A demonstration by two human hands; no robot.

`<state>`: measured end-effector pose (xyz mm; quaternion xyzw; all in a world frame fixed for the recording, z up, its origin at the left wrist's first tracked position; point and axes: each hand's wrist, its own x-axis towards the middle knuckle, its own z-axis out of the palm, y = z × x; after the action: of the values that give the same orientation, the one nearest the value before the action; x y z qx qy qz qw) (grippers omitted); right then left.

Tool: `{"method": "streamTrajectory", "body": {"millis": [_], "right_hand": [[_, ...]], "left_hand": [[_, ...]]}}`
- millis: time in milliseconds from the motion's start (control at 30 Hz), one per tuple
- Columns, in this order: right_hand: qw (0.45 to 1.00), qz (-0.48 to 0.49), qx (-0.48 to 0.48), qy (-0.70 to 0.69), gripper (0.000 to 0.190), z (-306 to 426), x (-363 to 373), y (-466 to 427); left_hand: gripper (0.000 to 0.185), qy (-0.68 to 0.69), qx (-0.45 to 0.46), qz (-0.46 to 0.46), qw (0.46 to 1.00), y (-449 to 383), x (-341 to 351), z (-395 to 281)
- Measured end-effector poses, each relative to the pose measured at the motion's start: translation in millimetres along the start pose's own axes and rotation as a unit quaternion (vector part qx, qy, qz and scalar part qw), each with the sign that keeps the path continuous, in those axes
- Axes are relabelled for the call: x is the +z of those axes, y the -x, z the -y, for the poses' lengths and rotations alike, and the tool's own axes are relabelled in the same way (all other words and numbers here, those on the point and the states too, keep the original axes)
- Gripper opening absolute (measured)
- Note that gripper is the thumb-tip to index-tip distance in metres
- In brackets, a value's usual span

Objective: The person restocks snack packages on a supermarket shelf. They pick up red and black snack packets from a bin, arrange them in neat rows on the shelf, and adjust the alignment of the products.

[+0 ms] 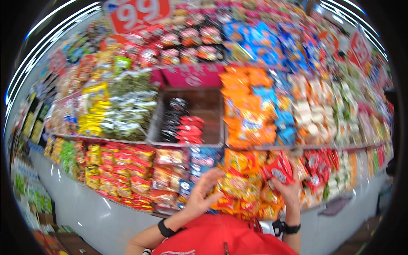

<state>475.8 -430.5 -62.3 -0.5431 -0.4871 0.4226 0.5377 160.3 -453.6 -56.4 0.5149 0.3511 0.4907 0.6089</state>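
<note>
A red snack packet (pixel 278 170) is held in my right hand (pixel 288 185), thumb on one side and fingers on the other, over the front row of the display. My left hand (pixel 204 191) hovers with fingers apart, holding nothing, beside the orange and yellow snack packets (pixel 239 183). More red packets (pixel 318 170) lie to the right of my right hand. Blue packets (pixel 205 159) sit just beyond my left hand. The view is blurred, so fine details do not show.
In the tray (pixel 207 144) ahead stand black packets (pixel 173 119) and red packets (pixel 190 129). Orange bags (pixel 248 118) fill the neighbouring compartment. A large red price sign (pixel 138 16) hangs at the top left. Grey floor (pixel 76 197) borders the display.
</note>
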Motion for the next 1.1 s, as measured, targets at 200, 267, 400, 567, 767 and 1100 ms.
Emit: {"method": "streamTrajectory", "body": {"millis": [200,267,400,567,767,1100], "right_hand": [[0.998,-0.043,-0.020,0.046,0.086,-18,15,-7],[0.993,-0.030,-0.018,0.115,0.086,-30,6,-13],[0.990,0.003,-0.003,0.142,0.088,-26,6,-20],[0.980,0.000,-0.040,0.195,0.089,-13,9,-19],[0.975,-0.002,-0.091,0.204,0.091,0,18,-11],[0.967,-0.015,-0.044,0.249,0.092,-8,23,-14]], "left_hand": [[0.043,-0.073,0.020,0.021,0.997,4,1,-3],[0.041,-0.078,0.013,0.023,0.997,8,1,-1],[0.036,-0.078,0.000,0.028,0.997,16,2,-2],[0.032,-0.101,0.013,0.024,0.995,24,-1,-10],[0.033,-0.142,0.030,0.026,0.989,30,-12,-6],[0.031,-0.210,0.015,0.075,0.975,40,-25,-26]]}}
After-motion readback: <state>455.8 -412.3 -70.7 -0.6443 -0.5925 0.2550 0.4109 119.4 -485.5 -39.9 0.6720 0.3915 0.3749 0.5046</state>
